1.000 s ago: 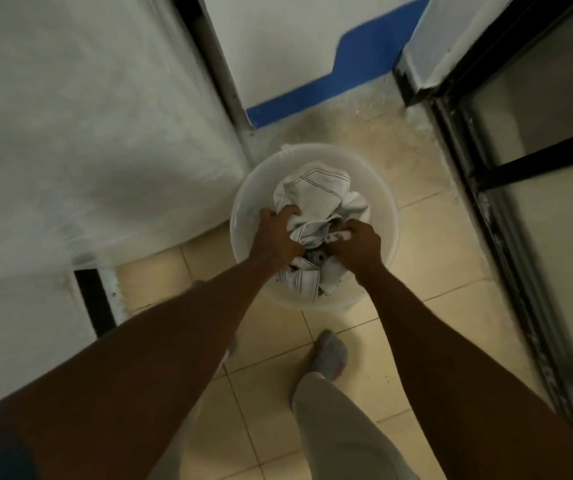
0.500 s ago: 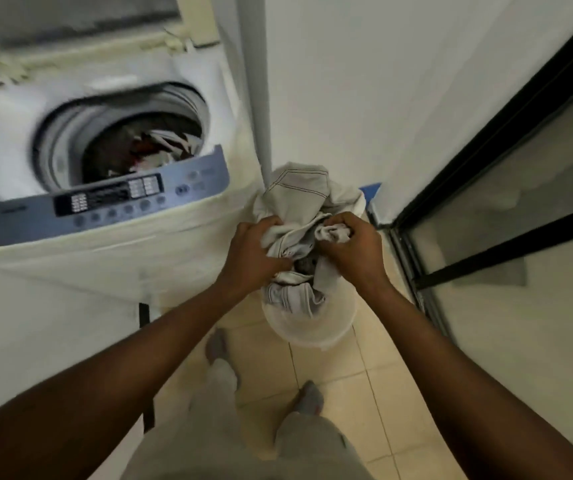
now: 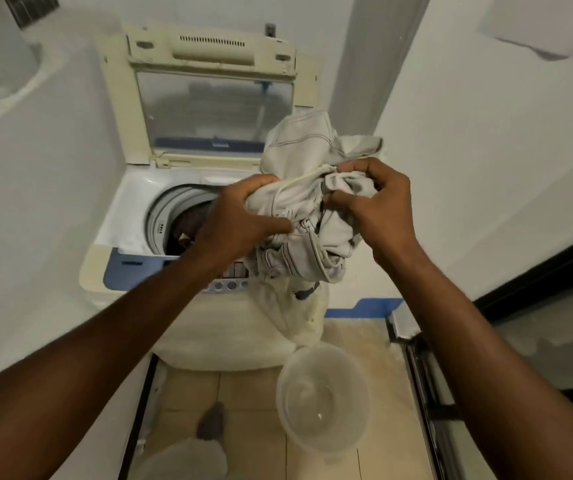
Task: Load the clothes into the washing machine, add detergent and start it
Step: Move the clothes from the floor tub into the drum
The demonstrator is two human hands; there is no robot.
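Observation:
A bundle of pale grey clothes (image 3: 306, 188) with dark stitching hangs in the air in front of the top-loading washing machine (image 3: 132, 216). My left hand (image 3: 236, 223) grips the bundle's left side and my right hand (image 3: 378, 213) pinches its right side. A loose end of cloth dangles down over the machine's front. The machine's lid (image 3: 216, 109) stands open and dark clothes (image 3: 188, 226) lie in the drum. My left wrist covers part of the blue control panel (image 3: 129, 271).
A translucent bucket (image 3: 323, 396) stands on the tiled floor to the right of the machine, nothing visible inside it. White walls close in on both sides. A black-framed glass door (image 3: 537, 341) runs along the right. My feet are below.
Both hands lifted the pale clothes out of the bucket and carried them up and left to the open drum. The view rose from the floor to the machine.

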